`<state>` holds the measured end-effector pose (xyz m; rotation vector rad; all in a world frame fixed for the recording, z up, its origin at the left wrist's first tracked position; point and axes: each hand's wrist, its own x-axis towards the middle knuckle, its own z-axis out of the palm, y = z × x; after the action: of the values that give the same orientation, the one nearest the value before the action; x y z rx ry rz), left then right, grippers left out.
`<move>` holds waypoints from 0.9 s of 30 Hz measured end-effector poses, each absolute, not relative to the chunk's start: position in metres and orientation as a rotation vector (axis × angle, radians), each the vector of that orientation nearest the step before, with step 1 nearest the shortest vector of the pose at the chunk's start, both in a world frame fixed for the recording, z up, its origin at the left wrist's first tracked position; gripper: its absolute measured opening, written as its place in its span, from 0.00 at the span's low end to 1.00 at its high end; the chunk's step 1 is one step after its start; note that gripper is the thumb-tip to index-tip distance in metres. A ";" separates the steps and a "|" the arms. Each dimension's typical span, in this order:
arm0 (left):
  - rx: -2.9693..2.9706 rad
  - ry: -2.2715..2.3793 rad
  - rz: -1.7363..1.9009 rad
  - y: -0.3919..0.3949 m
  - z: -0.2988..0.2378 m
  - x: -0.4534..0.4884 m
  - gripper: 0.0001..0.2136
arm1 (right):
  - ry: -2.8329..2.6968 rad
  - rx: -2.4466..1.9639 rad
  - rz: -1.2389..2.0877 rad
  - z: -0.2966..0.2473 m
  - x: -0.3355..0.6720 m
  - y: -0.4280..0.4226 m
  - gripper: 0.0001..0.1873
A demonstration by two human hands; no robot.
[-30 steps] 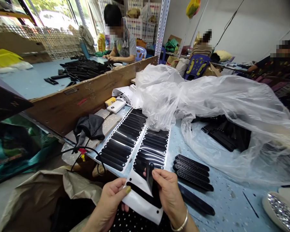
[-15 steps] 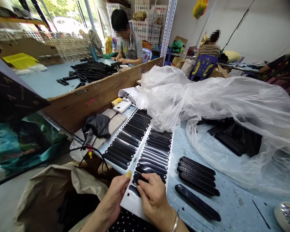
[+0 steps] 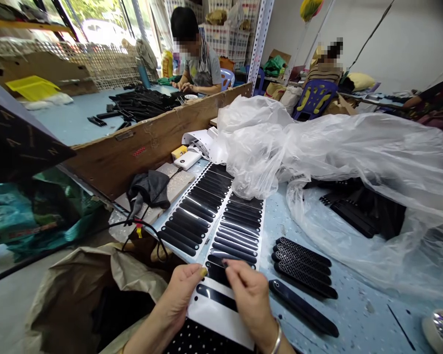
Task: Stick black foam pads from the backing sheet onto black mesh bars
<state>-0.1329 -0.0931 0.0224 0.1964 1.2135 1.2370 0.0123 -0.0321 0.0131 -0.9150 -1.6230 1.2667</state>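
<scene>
Your light-blue, speckled surface (image 3: 358, 312) runs along a wooden board (image 3: 162, 123); beyond it a co-worker (image 3: 203, 69) sits at a heap of black pieces (image 3: 143, 103). Clear plastic sheeting (image 3: 325, 142) covers much of the far right.

The white-backed sheet (image 3: 225, 319) in front of you carries a column of glossy black strips with rounded ends, and its bare white margin shows at the near end. A similar sheet lies along its left side. Your left hand (image 3: 180, 290) pinches its left edge; your right hand (image 3: 249, 290) has thumb and finger together over a strip, but you cannot tell whether they grip it.

The sheet's near end reaches past the surface's edge, above dotted cloth (image 3: 206, 339). To your right, speckled blue shows between the smooth black bar (image 3: 302, 307) and the bowl (image 3: 430, 327).
</scene>
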 end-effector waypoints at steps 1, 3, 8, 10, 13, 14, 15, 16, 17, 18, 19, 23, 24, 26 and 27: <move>0.223 1.229 1.240 -0.094 0.022 -0.132 0.18 | -1.434 -1.006 1.416 0.020 0.017 -0.027 0.10; 0.292 1.280 1.228 -0.094 0.022 -0.131 0.19 | -1.089 -1.074 1.561 0.038 0.031 -0.015 0.11; 0.534 1.562 1.133 -0.091 0.022 -0.137 0.20 | -0.870 -1.003 1.361 0.073 0.086 0.006 0.10; 0.763 1.793 1.124 -0.091 0.022 -0.146 0.19 | -0.936 -1.045 1.305 0.071 0.111 0.006 0.09; 1.186 2.174 1.150 -0.095 0.024 -0.159 0.18 | -1.155 -1.140 1.216 0.059 0.143 0.000 0.08; 1.284 2.244 1.166 -0.097 0.025 -0.161 0.17 | -1.261 -1.172 1.163 0.055 0.151 -0.003 0.07; 1.341 2.262 1.188 -0.097 0.028 -0.160 0.17 | -1.380 -1.197 1.096 0.053 0.157 -0.007 0.07; 1.362 2.226 1.203 -0.096 0.031 -0.156 0.16 | -1.502 -1.209 1.020 0.051 0.161 -0.010 0.08; 1.351 2.142 1.205 -0.093 0.035 -0.148 0.15 | -1.618 -1.207 0.937 0.051 0.164 -0.013 0.08; 1.311 2.025 1.193 -0.088 0.039 -0.137 0.14 | -1.719 -1.192 0.852 0.052 0.164 -0.016 0.08; 1.259 1.882 1.155 -0.081 0.044 -0.124 0.13 | -1.804 -1.169 0.770 0.053 0.163 -0.018 0.08; 1.029 1.361 0.926 -0.043 0.056 -0.064 0.12 | -2.032 -1.149 0.505 0.058 0.154 -0.023 0.09; 1.005 1.288 0.894 -0.034 0.058 -0.052 0.13 | -2.068 -1.161 0.451 0.059 0.152 -0.024 0.09; 0.987 1.186 0.844 -0.020 0.057 -0.036 0.15 | -2.117 -1.178 0.365 0.059 0.150 -0.025 0.09; 0.982 1.152 0.828 -0.015 0.056 -0.031 0.16 | -2.131 -1.181 0.341 0.059 0.151 -0.025 0.10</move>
<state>-0.0313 -0.0147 0.0561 0.9822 1.1520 0.8284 0.1506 -0.0253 0.0588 -1.1809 -2.1311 0.3414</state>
